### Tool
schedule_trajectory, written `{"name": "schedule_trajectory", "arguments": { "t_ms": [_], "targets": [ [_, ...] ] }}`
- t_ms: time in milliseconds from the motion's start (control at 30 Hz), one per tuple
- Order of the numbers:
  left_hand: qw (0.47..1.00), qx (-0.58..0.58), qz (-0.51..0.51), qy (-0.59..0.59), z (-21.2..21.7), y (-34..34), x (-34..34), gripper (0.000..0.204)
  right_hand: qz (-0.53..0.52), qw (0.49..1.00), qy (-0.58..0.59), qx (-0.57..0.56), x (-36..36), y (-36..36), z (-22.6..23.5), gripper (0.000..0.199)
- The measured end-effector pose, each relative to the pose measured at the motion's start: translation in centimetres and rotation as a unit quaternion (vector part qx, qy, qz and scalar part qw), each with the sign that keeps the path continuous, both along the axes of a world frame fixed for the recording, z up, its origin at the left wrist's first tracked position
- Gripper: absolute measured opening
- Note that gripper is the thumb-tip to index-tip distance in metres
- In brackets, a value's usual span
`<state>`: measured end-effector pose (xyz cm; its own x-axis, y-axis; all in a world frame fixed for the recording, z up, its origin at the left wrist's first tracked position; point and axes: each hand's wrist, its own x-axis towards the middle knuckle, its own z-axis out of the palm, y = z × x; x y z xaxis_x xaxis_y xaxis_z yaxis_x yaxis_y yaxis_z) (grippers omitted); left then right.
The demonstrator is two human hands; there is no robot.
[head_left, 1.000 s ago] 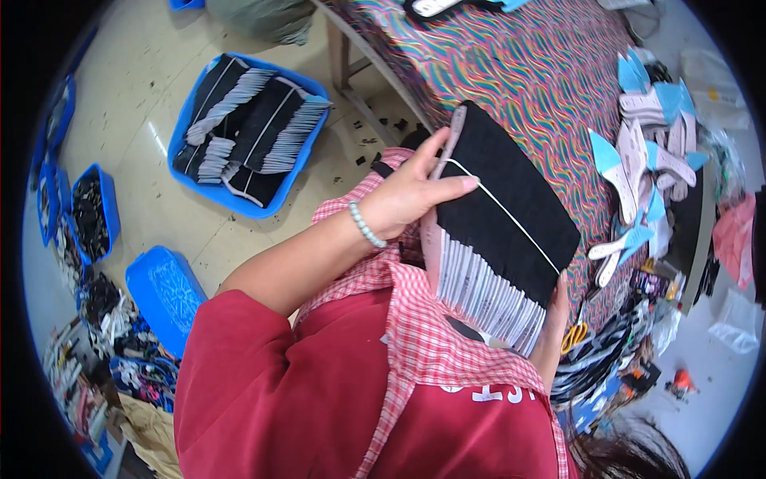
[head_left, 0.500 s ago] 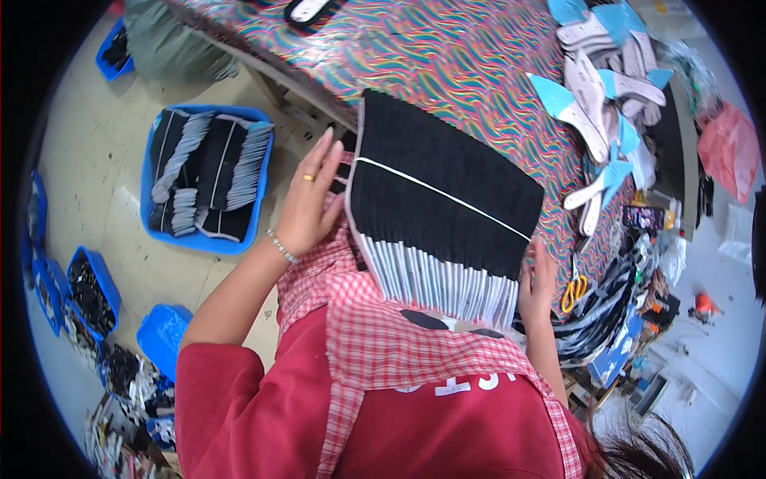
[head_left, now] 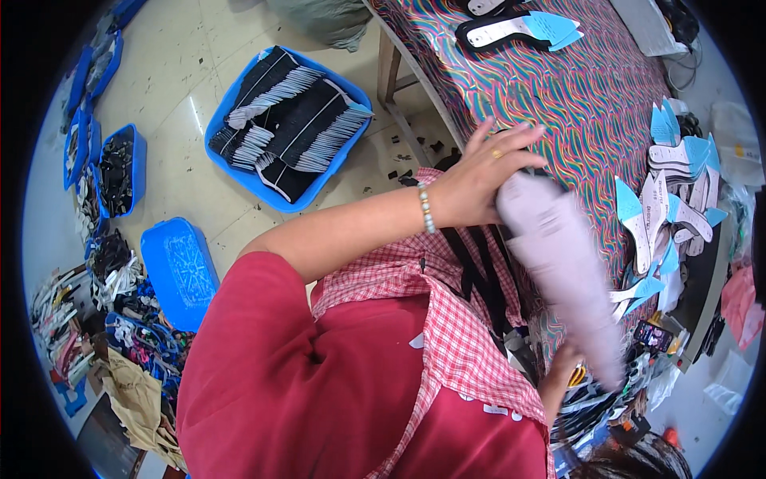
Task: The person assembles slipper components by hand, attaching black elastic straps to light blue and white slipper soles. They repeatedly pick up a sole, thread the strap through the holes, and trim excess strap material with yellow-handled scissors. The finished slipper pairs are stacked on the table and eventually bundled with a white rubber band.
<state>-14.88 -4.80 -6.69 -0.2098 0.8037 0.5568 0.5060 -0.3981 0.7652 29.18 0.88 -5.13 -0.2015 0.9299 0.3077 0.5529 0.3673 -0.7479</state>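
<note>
In front of my body I hold a stack of shoe insoles (head_left: 562,267), its pale, sole-shaped end face turned up and smeared by motion. My left hand (head_left: 483,180), with a ring and a beaded bracelet, grips the upper end, its fingers reaching over the edge. At the lower end is my right hand (head_left: 561,367), partly hidden behind the stack. On the patterned table (head_left: 487,96) beyond lie black insoles with a white and light-blue piece (head_left: 519,32) on top. More white and light-blue sole pieces (head_left: 674,160) are heaped at the table's right.
A blue basket (head_left: 299,203) with tied black-and-white stacks stands on the floor to the left. Near it are an upturned blue basket (head_left: 179,271) and another blue basket (head_left: 136,188) of dark pieces. Scraps lie piled at lower left. A phone (head_left: 653,335) is at the right.
The stack has turned from its black, banded side to its pale end face and moved right. My left hand has swung right with it. The view has shifted too.
</note>
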Motion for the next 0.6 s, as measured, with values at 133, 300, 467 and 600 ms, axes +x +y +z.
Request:
{"name": "schedule_trajectory", "arguments": {
  "t_ms": [133,300,467,600],
  "targets": [
    [0.991,-0.114,0.014,-0.070,2.8,4.3,-0.2,0.090,-0.054,0.992,-0.065,-0.096,-1.9,7.8,1.8,0.055],
    [0.968,-0.215,0.025,-0.128,2.3,6.4,-1.0,0.073,0.007,0.935,0.251,-0.250,-7.7,10.3,-0.3,0.068],
    [0.957,-0.176,0.030,-0.229,1.3,-0.9,-4.4,0.067,0.091,0.948,0.196,-0.235,-14.2,8.1,3.6,0.056],
    [0.857,-0.170,0.092,-0.477,-5.6,-12.9,-7.5,0.067,0.214,0.938,-0.008,-0.273,-26.8,1.1,9.0,0.051]
  ]
}}
